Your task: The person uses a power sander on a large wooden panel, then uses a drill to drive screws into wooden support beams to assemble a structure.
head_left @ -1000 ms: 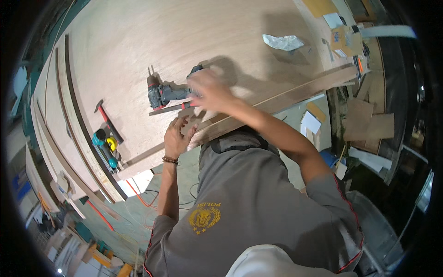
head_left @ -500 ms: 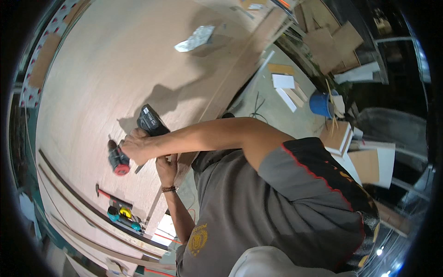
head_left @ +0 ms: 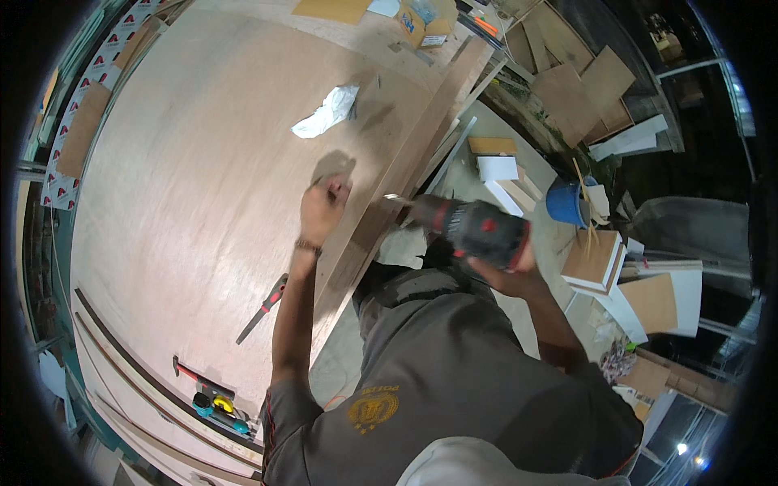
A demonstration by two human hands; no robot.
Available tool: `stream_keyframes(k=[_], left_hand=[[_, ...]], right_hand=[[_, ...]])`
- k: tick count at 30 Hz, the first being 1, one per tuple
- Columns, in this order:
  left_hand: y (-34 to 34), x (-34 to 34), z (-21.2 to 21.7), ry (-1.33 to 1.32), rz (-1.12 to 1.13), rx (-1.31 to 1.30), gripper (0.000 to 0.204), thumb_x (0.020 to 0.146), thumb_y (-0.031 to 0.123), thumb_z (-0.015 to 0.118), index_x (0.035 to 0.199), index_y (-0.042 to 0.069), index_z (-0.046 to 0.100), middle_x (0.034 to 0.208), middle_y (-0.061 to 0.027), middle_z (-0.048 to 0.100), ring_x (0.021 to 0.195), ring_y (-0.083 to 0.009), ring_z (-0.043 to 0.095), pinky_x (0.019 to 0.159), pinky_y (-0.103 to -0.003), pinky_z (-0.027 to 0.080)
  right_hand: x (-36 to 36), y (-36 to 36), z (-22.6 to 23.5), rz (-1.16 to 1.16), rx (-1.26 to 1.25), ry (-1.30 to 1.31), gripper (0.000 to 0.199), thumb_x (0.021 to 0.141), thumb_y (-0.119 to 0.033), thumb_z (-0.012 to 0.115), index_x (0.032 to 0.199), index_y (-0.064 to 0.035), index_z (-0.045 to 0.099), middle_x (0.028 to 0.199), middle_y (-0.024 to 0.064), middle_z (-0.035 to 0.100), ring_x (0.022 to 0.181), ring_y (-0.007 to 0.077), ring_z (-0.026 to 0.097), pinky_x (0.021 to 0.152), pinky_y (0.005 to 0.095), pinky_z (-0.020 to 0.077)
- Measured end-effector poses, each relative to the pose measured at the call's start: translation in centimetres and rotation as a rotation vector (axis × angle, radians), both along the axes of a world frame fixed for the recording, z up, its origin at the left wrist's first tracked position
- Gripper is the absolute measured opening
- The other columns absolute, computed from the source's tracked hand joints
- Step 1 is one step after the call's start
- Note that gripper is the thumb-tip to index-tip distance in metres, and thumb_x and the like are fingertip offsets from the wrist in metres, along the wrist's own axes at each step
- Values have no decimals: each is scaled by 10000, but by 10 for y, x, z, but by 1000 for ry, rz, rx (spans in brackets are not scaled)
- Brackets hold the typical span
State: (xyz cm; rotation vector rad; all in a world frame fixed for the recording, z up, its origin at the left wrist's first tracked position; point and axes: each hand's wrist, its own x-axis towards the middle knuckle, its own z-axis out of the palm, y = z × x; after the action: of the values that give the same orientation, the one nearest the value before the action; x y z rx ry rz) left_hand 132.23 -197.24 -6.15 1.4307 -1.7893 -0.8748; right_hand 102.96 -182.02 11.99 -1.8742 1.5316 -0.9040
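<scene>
My right hand grips a black and red cordless drill, held over the near edge of the workbench. The drill is a little blurred, and its bit points left toward the wooden edge strip. Over the pale wooden board, my left hand is closed with its fingers curled together; whatever they may hold is too small to make out. A tool with a red and black handle and a narrow blade lies on the board beside my left forearm.
Crumpled white wrapping lies beyond my left hand. A hammer, a yellow tape measure and a teal tool sit at lower left. An opened cardboard box is at the far end. A blue bucket and board offcuts stand on the floor.
The drill has been lifted off the board and swung right in my right hand. My left hand has moved forward over the board. The bladed tool now lies uncovered.
</scene>
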Motion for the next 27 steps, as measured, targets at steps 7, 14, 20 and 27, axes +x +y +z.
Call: stream_keyframes(k=[7, 14, 20, 27], left_hand=[[-175, -126, -47, -380, 249, 36, 292, 899, 307, 697, 1055, 65, 748, 968, -190, 742, 889, -370, 724, 783, -464, 570], [-263, -199, -112, -593, 563, -60, 241, 956, 251, 551, 1080, 178, 745, 1159, -230, 696, 998, -425, 690, 844, -526, 560], [-253, -218, -83, -653, 709, 64, 188, 941, 252, 595, 992, 134, 733, 913, -172, 721, 847, -397, 695, 715, -490, 549], [-177, -349, 8, 731, 392, 310, 227, 1080, 232, 513, 1138, 31, 600, 835, -109, 712, 680, -171, 686, 600, -290, 556]], right_hand=[[-157, -41, -14, -236, 268, -104, 376, 781, -34, 787, 1137, -7, 672, 1077, 102, 715, 980, 214, 699, 889, 358, 535], [-320, -150, -61, 30, 239, -35, 498, 789, -44, 813, 1230, -39, 582, 1067, 88, 695, 995, 167, 670, 875, 346, 533], [-408, -193, -55, -44, 526, -170, 410, 812, -129, 810, 1154, -31, 604, 1036, 89, 684, 951, 183, 659, 834, 362, 534], [-465, -199, -38, -210, 524, -202, 402, 832, -117, 806, 1176, -43, 611, 1032, 79, 682, 934, 176, 665, 824, 355, 538]])
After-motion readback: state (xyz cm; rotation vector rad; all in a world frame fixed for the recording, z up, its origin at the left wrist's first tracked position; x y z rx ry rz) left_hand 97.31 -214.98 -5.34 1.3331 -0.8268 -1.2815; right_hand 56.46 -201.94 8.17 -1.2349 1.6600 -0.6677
